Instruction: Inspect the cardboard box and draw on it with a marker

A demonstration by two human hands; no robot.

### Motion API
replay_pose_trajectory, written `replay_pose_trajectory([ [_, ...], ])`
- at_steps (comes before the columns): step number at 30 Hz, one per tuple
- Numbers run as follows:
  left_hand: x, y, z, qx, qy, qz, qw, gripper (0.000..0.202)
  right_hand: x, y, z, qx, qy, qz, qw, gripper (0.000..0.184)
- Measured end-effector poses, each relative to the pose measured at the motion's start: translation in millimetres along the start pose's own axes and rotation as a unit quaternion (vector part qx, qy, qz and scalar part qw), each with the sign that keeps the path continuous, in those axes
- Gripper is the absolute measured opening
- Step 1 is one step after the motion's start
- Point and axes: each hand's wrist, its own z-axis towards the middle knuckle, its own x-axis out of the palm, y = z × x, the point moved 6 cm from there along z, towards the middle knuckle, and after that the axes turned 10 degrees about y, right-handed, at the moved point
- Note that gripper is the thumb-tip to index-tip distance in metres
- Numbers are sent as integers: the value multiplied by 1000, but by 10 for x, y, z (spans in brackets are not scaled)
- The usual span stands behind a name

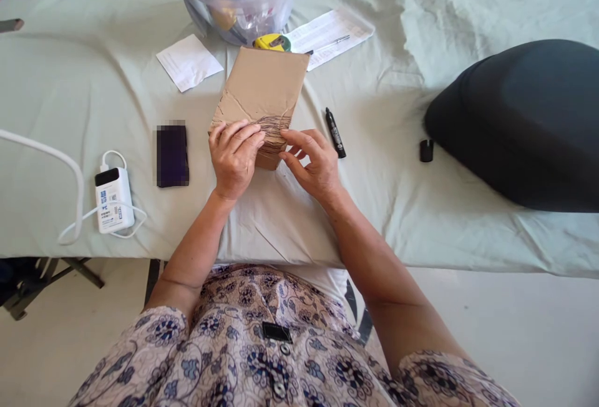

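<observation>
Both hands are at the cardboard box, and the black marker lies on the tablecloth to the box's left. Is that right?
The side is wrong: the head view shows the black marker lying on the tablecloth to the right of the cardboard box. The rest holds.

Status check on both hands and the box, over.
Left hand over cardboard box, near end. Right hand fingertips at its near right edge. Dark lines there, ink or strands unclear. Black marker close beside right hand.

The head-worn view looks forward and down over a patterned shirt point(234, 363) at a nearby table point(397, 226).
</observation>
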Motion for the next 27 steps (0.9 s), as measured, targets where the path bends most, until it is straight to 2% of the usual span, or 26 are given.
replay_pose_trajectory([
  [4, 5, -7, 5, -19, 14, -18, 1000, 35, 22, 2, 2, 4, 2, -7, 1000, 32],
  [8, 40, -136, -15, -12, 16, -24, 1000, 34, 15, 35, 16, 9, -39, -31, 999, 32],
  [13, 44, -272, -34, 14, -12, -2, 1000, 32, -11, 21, 36, 38, -49, -46, 997, 30],
  [17, 4, -166, -30, -11, -39, -6, 999, 32, -54, -57, 41, 47, -49, -45, 997, 31],
  [20, 10, -89, -10, -23, -18, -11, 1000, 39, -67, -103, 45, 47, -50, -39, 997, 33],
  [23, 17, -94, 6, -8, -6, -20, 1000, 40, -63, -121, 45, 44, -55, -27, 997, 31],
  [27, -3, -105, -2, -6, -39, -30, 999, 35, -7, -182, 66, 64, -31, -19, 997, 35],
])
